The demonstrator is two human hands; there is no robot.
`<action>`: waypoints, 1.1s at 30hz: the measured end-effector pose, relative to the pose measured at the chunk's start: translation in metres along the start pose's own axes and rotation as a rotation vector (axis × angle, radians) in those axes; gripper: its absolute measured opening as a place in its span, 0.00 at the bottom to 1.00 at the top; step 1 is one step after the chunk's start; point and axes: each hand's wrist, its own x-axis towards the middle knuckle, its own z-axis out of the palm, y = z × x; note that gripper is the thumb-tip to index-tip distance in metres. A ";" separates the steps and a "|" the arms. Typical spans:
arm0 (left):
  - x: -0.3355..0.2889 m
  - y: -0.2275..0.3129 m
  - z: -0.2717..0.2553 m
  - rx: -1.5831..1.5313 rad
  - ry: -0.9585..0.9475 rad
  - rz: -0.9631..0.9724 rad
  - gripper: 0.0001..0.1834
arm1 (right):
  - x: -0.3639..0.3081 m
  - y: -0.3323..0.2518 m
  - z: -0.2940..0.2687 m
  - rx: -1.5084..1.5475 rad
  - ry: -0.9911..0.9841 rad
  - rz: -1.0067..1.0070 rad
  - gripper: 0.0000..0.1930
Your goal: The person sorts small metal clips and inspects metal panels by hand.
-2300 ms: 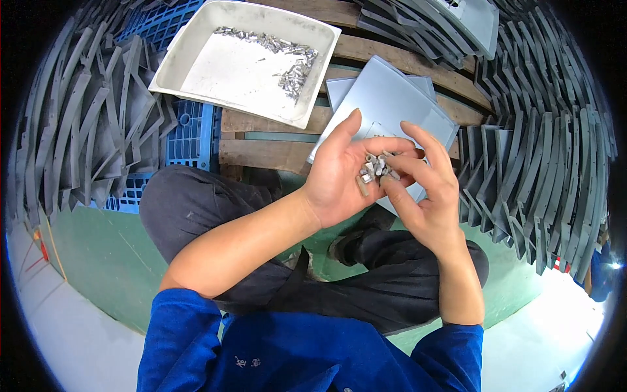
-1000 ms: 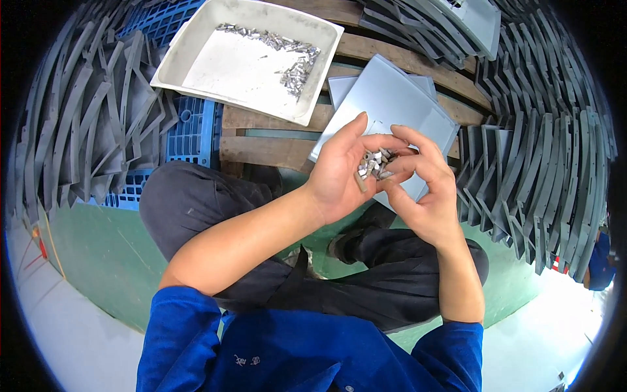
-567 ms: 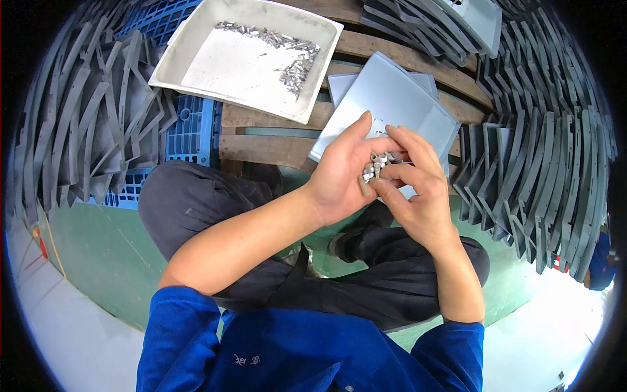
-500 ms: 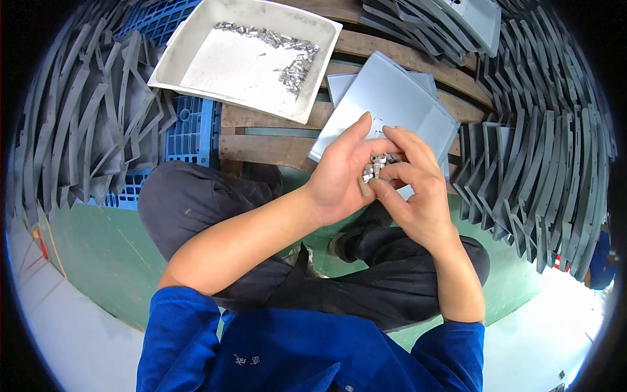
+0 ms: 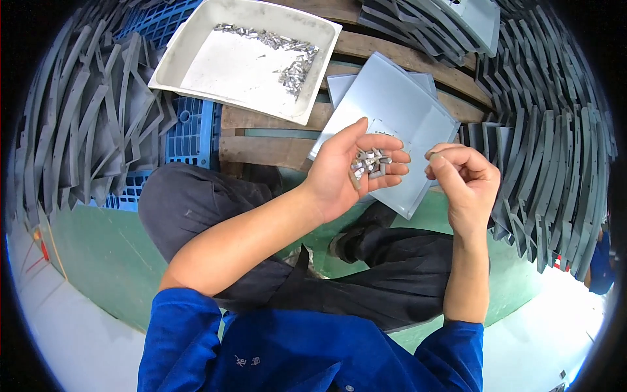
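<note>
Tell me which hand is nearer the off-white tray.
Left. In view, the left hand is below and right of the off-white tray; the right hand is farther out to the right.

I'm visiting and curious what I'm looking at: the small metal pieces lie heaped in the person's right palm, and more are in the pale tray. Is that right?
Not quite: the heaped small metal pieces lie in the person's left palm, as the head view shows. More are indeed in the pale tray.
</note>
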 end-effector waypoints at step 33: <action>-0.001 0.002 -0.003 0.221 0.108 -0.035 0.12 | 0.046 0.174 -0.052 -0.466 0.150 0.218 0.06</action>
